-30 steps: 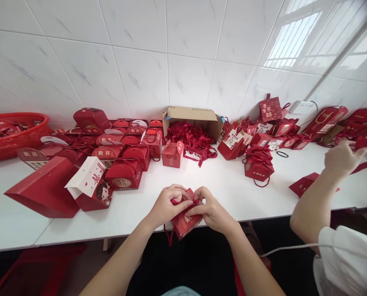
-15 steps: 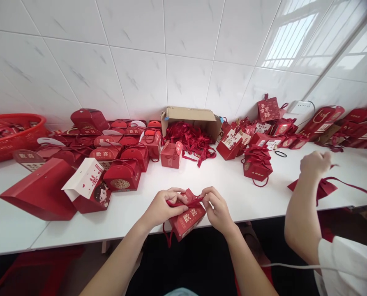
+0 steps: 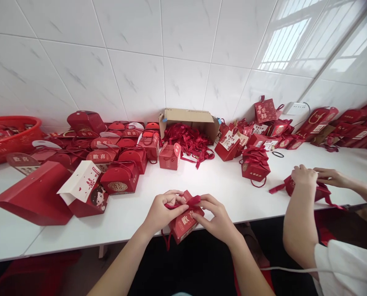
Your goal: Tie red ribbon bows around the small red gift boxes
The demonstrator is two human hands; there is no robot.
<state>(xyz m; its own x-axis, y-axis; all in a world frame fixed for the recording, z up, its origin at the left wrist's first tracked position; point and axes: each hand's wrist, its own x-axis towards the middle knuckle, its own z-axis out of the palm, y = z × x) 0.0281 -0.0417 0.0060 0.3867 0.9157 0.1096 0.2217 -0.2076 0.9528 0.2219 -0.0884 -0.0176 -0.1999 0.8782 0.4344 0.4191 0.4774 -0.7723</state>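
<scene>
A small red gift box with gold characters is held at the white table's front edge. A red ribbon runs across its top. My left hand pinches the ribbon on the box's left side, fingers closed. On the right side, my right hand is closed on the ribbon and the box top. A ribbon loop hangs below the box.
Several finished red boxes crowd the left; a large red bag lies on its side. A cardboard carton spills red ribbons. A red basket sits far left. Another person's hands work a red box at the right.
My hands have drawn together again over the box top with the ribbon. The other person's hands came down to a red box on the table. The view shifted slightly.
</scene>
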